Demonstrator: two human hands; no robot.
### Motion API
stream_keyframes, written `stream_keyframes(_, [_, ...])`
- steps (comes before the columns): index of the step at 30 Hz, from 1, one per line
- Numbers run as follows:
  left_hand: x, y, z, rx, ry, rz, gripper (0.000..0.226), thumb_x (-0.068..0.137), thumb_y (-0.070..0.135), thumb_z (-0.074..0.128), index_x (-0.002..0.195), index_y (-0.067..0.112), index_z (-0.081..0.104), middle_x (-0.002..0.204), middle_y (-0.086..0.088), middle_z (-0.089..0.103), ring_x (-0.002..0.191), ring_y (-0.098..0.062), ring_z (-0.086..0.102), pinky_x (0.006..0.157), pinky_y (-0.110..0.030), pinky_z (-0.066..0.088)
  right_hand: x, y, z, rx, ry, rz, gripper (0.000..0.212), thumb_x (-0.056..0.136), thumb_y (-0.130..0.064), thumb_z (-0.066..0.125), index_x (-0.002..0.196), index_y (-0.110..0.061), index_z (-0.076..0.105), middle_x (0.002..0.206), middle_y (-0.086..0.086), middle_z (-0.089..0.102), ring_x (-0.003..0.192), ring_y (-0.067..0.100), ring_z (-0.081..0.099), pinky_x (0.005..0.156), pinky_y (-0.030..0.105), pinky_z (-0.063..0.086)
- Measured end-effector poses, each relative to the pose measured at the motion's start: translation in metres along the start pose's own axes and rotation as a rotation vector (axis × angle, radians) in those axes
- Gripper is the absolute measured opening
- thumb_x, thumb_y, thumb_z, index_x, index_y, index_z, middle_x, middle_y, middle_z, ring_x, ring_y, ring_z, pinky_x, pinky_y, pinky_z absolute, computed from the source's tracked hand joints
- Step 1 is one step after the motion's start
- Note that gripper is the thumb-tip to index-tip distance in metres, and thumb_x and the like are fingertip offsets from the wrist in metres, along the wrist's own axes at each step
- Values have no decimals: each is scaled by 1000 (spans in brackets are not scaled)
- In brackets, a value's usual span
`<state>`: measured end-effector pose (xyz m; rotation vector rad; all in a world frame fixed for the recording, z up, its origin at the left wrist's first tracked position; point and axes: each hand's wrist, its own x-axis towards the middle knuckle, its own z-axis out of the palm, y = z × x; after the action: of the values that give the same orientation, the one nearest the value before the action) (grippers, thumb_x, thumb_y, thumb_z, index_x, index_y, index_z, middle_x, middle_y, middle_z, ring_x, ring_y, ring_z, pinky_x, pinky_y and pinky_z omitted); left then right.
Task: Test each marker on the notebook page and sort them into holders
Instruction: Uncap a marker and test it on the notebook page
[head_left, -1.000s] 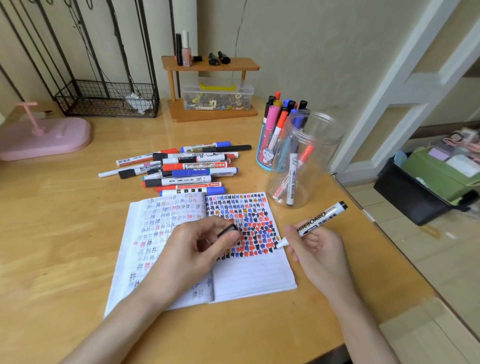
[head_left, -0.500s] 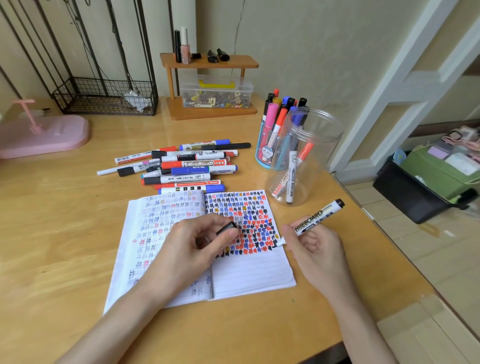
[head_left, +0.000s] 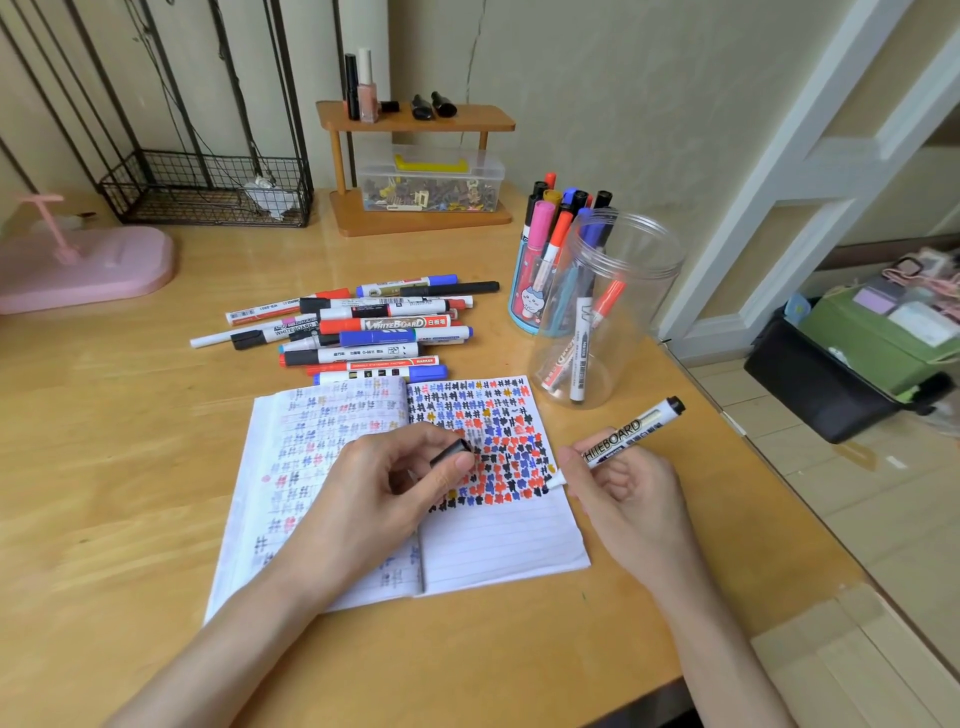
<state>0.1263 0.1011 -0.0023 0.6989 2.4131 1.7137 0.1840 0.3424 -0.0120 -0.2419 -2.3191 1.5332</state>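
An open notebook (head_left: 498, 540) lies in front of me, its right page dense with black, blue and red marks. My right hand (head_left: 623, 493) grips an uncapped white whiteboard marker (head_left: 623, 436), its tip touching the right page's edge among the marks. My left hand (head_left: 384, 483) rests on the notebook and pinches the marker's black cap (head_left: 451, 452). Several loose markers (head_left: 374, 332) lie in a pile behind the notebook. A clear plastic jar (head_left: 608, 312) holds two or three markers. A blue and pink pen cup (head_left: 530, 296) behind it is full of markers.
A wooden shelf (head_left: 415, 124) with small bottles stands over a clear box (head_left: 431, 182) at the back. A wire basket (head_left: 208, 192) and a pink stand (head_left: 83, 265) sit at the back left. The desk's right edge drops to the floor by a black bin (head_left: 821, 384).
The right hand and marker have shifted slightly along the right page's edge. The left hand keeps the cap in the same place.
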Motion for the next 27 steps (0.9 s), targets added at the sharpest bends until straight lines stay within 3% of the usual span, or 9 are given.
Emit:
stream_keyframes(5, [0, -2, 0, 31, 26, 9, 21, 95, 47, 67, 101, 29, 74, 69, -6, 65, 67, -35, 60, 60, -44, 46, 1, 4, -2, 2, 13, 14, 26, 93, -20, 74, 85, 2, 67, 65, 1, 71, 64, 28, 70, 55, 43, 54])
stream_keyframes(8, [0, -2, 0, 20, 30, -11, 22, 93, 49, 66, 105, 33, 74, 70, -6, 69, 67, -36, 62, 60, -43, 47, 0, 3, -1, -5, 12, 7, 19, 93, -18, 74, 81, -5, 67, 65, 0, 72, 60, 19, 68, 52, 29, 52])
stream_keyframes(11, [0, -1, 0, 8, 22, -21, 22, 93, 47, 65, 108, 33, 73, 72, -4, 71, 69, -35, 65, 61, -41, 49, 1, 4, -1, 40, 26, 17, 15, 93, -14, 74, 83, -5, 67, 66, 5, 71, 62, 22, 69, 55, 32, 52])
stream_keyframes(16, [1, -3, -1, 24, -1, -28, 19, 98, 35, 67, 116, 36, 72, 73, -2, 72, 69, -32, 67, 64, -43, 51, 4, -7, -5, 248, 68, 54, 5, 94, -10, 71, 96, -6, 70, 64, 5, 67, 56, 12, 61, 55, 19, 49])
stream_keyframes(22, [0, 5, -2, -45, -6, -44, 22, 92, 21, 78, 113, 24, 72, 91, 11, 78, 78, -13, 77, 77, -40, 59, 3, -9, -6, 291, 83, 62, 15, 93, -11, 72, 94, 2, 66, 63, 14, 64, 52, 17, 56, 51, 19, 46])
stream_keyframes(27, [0, 9, -3, -45, -12, -43, 16, 94, 28, 74, 109, 24, 72, 79, 9, 77, 75, -9, 75, 69, -28, 56, 2, -6, -4, 255, 30, 100, 10, 93, -5, 72, 88, 1, 65, 59, 8, 63, 51, 11, 58, 51, 20, 48])
